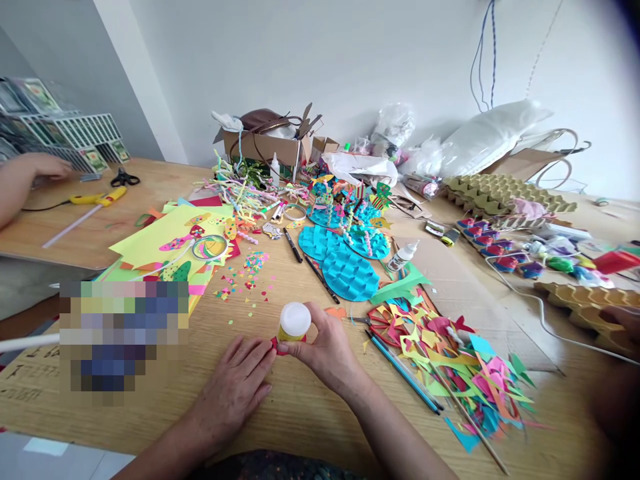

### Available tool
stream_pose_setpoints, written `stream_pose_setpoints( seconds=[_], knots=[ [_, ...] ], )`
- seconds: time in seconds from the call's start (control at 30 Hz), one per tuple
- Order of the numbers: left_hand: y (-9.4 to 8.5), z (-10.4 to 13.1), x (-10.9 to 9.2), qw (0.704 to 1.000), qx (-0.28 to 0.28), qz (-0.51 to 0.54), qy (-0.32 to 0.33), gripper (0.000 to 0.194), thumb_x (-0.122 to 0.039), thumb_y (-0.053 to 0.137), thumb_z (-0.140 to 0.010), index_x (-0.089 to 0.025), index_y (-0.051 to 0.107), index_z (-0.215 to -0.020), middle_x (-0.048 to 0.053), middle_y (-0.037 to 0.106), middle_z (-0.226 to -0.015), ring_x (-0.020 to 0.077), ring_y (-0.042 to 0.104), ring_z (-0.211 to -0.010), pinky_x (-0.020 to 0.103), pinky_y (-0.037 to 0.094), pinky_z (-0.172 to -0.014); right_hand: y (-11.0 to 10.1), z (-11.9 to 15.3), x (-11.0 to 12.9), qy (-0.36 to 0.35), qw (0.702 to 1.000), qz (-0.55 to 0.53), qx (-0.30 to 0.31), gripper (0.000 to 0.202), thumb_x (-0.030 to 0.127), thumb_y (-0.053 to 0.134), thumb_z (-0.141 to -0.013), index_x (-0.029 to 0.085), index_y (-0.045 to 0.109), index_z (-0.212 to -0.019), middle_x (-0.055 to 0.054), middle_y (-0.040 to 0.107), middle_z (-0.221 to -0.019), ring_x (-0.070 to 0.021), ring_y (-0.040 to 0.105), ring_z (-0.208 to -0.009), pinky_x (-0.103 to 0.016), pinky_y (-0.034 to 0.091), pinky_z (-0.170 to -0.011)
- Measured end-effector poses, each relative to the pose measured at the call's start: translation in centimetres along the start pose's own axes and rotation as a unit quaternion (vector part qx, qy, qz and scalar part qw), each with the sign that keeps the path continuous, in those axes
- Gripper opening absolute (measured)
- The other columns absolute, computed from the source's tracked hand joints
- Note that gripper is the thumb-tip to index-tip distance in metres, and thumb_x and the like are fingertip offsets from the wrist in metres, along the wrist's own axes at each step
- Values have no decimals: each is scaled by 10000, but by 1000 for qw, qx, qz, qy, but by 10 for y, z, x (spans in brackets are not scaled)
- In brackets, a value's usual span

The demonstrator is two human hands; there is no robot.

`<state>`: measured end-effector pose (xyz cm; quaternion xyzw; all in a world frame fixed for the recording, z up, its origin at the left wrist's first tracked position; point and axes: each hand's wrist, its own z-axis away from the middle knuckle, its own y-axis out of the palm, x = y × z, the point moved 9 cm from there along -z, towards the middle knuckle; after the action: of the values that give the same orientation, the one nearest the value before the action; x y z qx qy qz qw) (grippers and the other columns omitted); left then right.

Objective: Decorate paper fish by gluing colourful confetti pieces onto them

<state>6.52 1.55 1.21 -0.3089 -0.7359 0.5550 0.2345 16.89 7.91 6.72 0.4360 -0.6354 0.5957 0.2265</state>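
- Left hand (237,380): nearly flat on the table (200,417), fingers straight and close together, fingertips at the edge of a small red piece (274,343). No grip visible.
- Right hand (327,350): curled round a small white-capped container (295,323) with a yellow body, thumb on near side. Container sits upright at the red piece, just right of the left fingertips. Base hidden by thumb, so can't tell if the 2 touch.
- Far left: co-worker's hand (50,165) by stacked printed boxes (75,133); black scissors (125,177) and yellow glue gun (97,198) nearby.
- Left: yellow paper sheets (150,230), roll of tape (210,247) on top. Pixelated patch below, contents unreadable.
- Centre: loose confetti (255,261) beyond the left hand, then black marker (293,245), then bumpy blue pieces (350,272).
- Right of those: white glue bottle (401,256), upright but tilted in view.
- Nearer: red-handled scissors (385,327) partly under paper scraps (480,360); 2 blue pens (405,373) alongside.
- Far right: egg trays (505,193) behind a row of painted red-and-blue cups (493,247).
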Motion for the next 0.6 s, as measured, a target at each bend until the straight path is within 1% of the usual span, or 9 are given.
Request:
stream_pose_setpoints(
  seconds=[0.17,0.23,0.37,0.53,0.6],
  knots=[
    [-6,-1,2,999,-43,18,-22,287,-266,414,-846,-171,512,-1100,50,580,-1099,218,475,-1036,431,336,-906,-1,8,1,5,1000,-2,20,258,324,686,-628,174,507,-736,19,567,-691,-131,500,-626,-210,343,-552],
    [-6,0,2,999,-37,14,-17,300,-262,419,-844,-166,502,-1116,57,570,-1116,222,471,-1040,433,332,-907,-6,9,-2,13,1000,4,12,276,339,694,-621,172,520,-754,13,576,-705,-137,505,-637,-214,347,-561],
    [-2,0,-1,1000,-2,-1,8,362,-253,468,-819,-143,465,-1163,78,546,-1154,237,456,-1055,445,326,-909,-12,8,-8,28,1000,7,-9,315,366,713,-595,167,532,-759,11,587,-699,-143,509,-631,-218,343,-553],
    [-4,0,2,1000,-23,4,-12,313,-258,445,-831,-165,498,-1125,62,562,-1133,224,464,-1048,433,324,-918,-9,9,-6,17,1000,6,-3,294,354,701,-611,167,532,-761,9,587,-714,-144,514,-646,-218,349,-564],
    [-3,0,1,1000,-16,-3,-4,329,-258,445,-830,-161,487,-1142,65,557,-1143,227,460,-1053,434,327,-915,-10,9,-6,16,1000,0,-4,301,352,709,-605,165,535,-766,9,589,-716,-143,516,-646,-217,351,-566]
  ],
)
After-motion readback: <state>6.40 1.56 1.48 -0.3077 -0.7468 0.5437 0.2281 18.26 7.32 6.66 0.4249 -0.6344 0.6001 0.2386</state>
